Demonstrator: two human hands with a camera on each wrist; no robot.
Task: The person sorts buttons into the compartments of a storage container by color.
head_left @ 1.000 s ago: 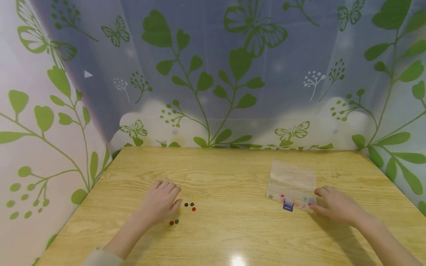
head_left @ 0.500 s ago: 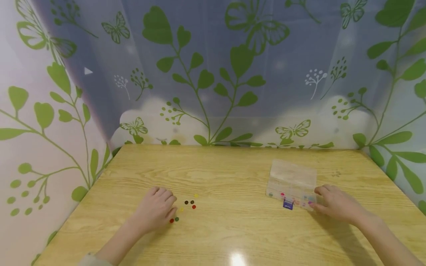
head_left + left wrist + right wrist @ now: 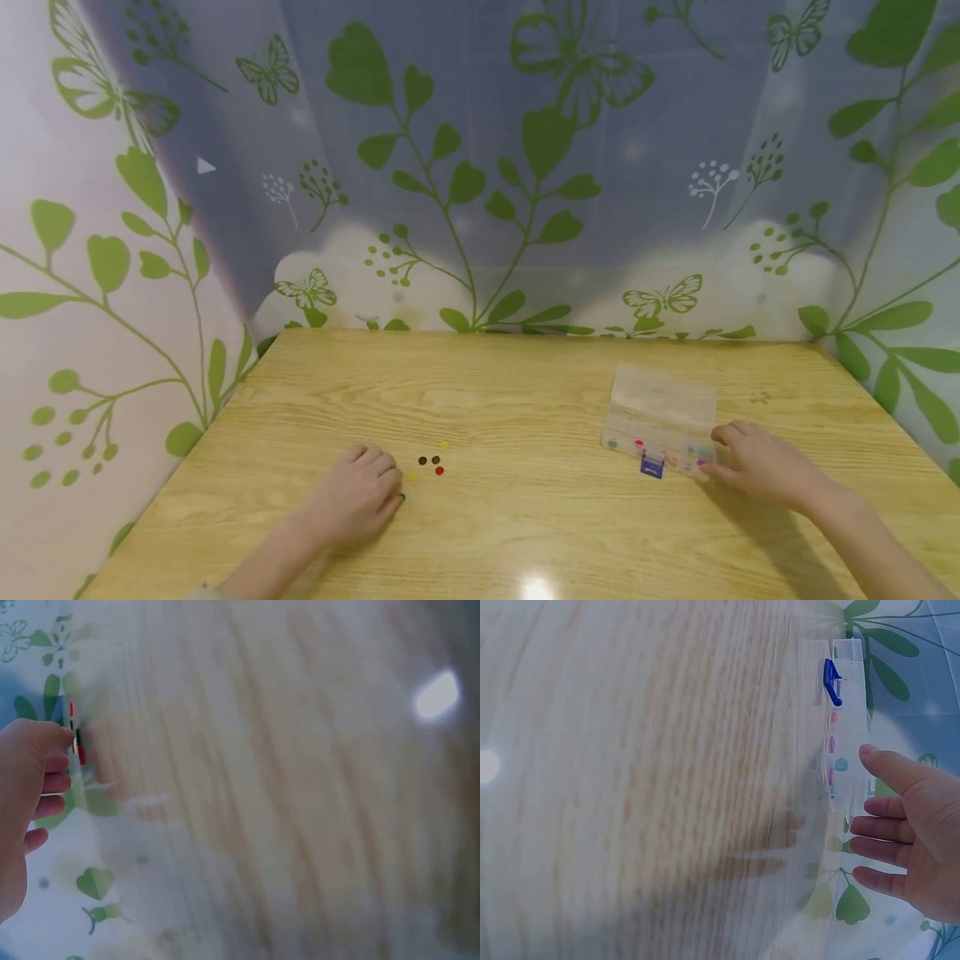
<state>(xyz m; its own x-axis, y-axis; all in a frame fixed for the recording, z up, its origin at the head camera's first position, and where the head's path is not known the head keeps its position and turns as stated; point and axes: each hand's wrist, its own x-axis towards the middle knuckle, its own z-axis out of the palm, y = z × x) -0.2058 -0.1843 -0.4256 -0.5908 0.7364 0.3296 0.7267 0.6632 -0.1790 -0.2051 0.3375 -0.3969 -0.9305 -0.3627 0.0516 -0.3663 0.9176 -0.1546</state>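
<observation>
My left hand [image 3: 358, 492] rests low over the table at the left, fingers loosely curled. Right at its thumb tip, a green disc [image 3: 402, 497] is partly covered; these small, flat, round pieces look like buttons. In the left wrist view a red disc [image 3: 82, 754] lies close by the thumb; the head view hides it under the hand. Just beyond are two black discs [image 3: 429, 460], another red disc [image 3: 439, 471] and two yellow ones. On the right, my right hand [image 3: 768, 467], fingers fairly straight, touches the right side of a clear plastic box [image 3: 660, 408].
Several coloured pieces [image 3: 686, 458] show inside the box, and a blue clip-like part [image 3: 652, 465] sits at its front edge. A faint mark [image 3: 760, 397] is on the wooden table [image 3: 525, 400] behind. Leaf-printed cloth [image 3: 450, 208] borders the table at the back and sides.
My left hand has drawn toward the table's front and slightly left, over the near red disc and up to the green one. The right hand and box have stayed put.
</observation>
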